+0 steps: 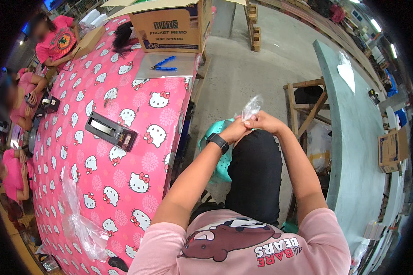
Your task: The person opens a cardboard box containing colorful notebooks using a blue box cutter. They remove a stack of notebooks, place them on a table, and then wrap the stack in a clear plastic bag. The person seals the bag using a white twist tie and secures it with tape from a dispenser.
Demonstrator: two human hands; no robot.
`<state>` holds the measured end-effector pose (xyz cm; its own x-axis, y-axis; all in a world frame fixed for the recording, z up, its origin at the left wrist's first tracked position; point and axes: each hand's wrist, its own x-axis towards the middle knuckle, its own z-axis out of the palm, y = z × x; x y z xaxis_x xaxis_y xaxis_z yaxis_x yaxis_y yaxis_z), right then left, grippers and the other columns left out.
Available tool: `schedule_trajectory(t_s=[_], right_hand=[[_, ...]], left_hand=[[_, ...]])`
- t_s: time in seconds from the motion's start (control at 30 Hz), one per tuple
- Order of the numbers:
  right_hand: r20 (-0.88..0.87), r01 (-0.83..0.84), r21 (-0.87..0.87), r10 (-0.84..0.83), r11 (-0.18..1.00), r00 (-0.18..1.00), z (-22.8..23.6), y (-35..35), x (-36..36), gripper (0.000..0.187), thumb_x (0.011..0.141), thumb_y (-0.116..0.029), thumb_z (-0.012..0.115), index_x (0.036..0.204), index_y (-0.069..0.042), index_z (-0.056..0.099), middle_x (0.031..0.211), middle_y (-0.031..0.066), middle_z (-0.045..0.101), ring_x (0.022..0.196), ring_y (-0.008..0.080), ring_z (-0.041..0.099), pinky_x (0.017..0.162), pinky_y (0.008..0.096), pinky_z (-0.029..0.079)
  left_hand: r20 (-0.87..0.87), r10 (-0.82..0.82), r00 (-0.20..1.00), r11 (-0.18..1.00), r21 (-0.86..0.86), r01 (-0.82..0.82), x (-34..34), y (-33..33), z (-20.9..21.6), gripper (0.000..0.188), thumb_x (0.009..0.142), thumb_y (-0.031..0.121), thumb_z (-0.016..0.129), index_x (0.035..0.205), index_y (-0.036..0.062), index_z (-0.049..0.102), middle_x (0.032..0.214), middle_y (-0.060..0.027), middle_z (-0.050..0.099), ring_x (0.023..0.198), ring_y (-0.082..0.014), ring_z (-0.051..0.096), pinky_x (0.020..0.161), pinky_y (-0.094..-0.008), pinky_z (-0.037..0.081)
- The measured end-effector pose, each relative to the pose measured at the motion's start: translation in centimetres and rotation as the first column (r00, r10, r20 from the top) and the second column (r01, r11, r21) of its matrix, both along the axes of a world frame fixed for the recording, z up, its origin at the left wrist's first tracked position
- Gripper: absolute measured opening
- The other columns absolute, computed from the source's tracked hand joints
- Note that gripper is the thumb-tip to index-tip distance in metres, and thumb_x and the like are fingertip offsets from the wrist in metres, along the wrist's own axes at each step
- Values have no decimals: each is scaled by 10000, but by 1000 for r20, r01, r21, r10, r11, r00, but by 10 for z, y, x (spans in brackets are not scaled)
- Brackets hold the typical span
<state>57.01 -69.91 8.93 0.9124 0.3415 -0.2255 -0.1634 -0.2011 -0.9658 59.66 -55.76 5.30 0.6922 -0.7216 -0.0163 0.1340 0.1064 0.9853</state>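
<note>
Both my hands meet above my lap, over the dark trousers. My left hand (234, 131), with a black watch at its wrist, has its fingers closed round the gathered neck of a clear plastic bag (252, 106). Against it, my right hand (265, 122) pinches the same bunched plastic. The loose end of the bag sticks up beyond the fingers. Below and left of my hands is a teal, dotted container or sack (221, 166), partly covered by my left forearm and leg; its kind I cannot make out.
On my left stands a table with a pink cartoon-cat cover (137, 183). It bears a black tape dispenser (111, 131), blue nippers (164, 64), a cardboard box (170, 27) and clear plastic bags (80, 222). Co-workers (59, 39) sit along its far side. A grey-green table (353, 137) lies right.
</note>
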Motion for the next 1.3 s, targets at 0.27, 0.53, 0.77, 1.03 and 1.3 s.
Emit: schedule_trajectory(t_s=[0.27,0.53,0.77,1.03,1.3], right_hand=[[225,403,-105,-373,909,900,-8,-21,5,205,860,-190,508,856,-15,614,721,2,580,679,91,501,633,244,413],[376,666,-184,-574,723,728,17,-34,-6,207,819,-189,554,846,15,579,624,0,516,628,92,479,577,241,398],[-63,79,-662,-161,745,985,23,-40,-33,322,731,-304,627,793,10,597,809,61,550,754,179,517,706,302,412],[-201,346,921,-543,179,815,-16,-39,-32,271,852,-233,467,649,-56,497,801,93,554,784,210,505,714,317,394],[-245,459,517,-389,723,888,-31,-76,-40,158,828,-231,568,795,-78,546,696,23,555,621,93,509,551,225,407]], left_hand=[[18,-7,1000,1000,-17,8,2,10,-24,366,900,336,419,923,7,578,712,-1,517,697,-93,489,644,-251,404],[464,134,876,913,286,-291,23,30,4,363,873,280,438,753,-27,591,725,-179,592,681,-278,577,638,-359,433],[142,402,905,910,47,-412,32,36,-12,419,878,362,460,675,14,575,599,-39,558,573,-123,514,567,-267,408],[-675,147,723,822,-324,-469,30,32,-44,303,859,337,507,848,44,587,877,-63,599,899,-182,549,803,-309,419],[-492,-525,695,436,-856,-277,30,57,-47,349,901,391,389,654,147,425,520,25,394,466,-116,451,779,-358,434]])
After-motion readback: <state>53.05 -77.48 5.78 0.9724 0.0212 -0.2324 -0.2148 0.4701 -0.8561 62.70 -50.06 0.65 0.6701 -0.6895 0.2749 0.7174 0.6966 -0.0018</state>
